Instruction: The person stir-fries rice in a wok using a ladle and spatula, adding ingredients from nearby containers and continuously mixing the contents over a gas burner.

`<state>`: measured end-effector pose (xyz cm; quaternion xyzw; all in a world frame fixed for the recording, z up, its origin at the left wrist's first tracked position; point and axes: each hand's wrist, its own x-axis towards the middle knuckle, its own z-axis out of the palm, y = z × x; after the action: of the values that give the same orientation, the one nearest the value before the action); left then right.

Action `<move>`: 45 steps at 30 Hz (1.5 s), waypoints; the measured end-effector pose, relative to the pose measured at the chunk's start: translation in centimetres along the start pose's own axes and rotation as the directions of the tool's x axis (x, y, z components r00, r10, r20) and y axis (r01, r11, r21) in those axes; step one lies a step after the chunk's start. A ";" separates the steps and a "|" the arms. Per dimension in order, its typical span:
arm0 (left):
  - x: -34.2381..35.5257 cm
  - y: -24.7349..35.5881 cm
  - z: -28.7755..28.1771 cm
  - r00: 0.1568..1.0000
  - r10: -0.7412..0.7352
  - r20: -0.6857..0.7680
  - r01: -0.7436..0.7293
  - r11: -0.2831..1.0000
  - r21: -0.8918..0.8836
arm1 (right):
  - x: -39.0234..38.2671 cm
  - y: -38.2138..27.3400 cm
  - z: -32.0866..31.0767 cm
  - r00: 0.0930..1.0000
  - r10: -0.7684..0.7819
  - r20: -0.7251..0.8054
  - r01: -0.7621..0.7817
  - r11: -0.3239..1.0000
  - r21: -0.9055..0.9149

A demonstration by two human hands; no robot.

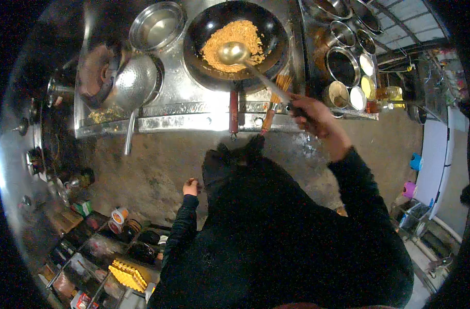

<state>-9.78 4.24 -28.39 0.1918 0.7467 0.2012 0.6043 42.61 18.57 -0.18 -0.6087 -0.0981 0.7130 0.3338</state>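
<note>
My right hand (316, 119) is wrapped round the handle of a long metal ladle (234, 53). The ladle's round bowl rests on loose golden-brown food (230, 36) that looks like fried rice, inside a black wok (198, 72). Toward me points the wok's reddish handle (233, 110), which neither hand touches. Away from the stove, low at my side, hangs my left hand (191, 186); its fingers look loosely curled, with nothing visible in them. A bamboo brush (269, 114) with a wooden handle lies right of the wok, under the ladle's shaft.
Left of the wok stand a metal basin (158, 26) of liquid and a perforated strainer (134, 82), its handle jutting past the counter edge (168, 122). Several seasoning containers (343, 67) crowd the right side. Behind me on the left is a rack (98, 257) of goods.
</note>
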 end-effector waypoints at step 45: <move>-1.0 18.9 7.3 0.618 0.354 0.702 -0.664 0.713 0.225 | 2.1 2.6 5.5 0.996 -0.066 -0.060 0.075 0.984 0.161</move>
<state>-1.59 20.17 -18.87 0.5954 0.4435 0.1112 0.6607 36.46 19.27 -1.94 -0.5947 -0.0519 0.6895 0.4101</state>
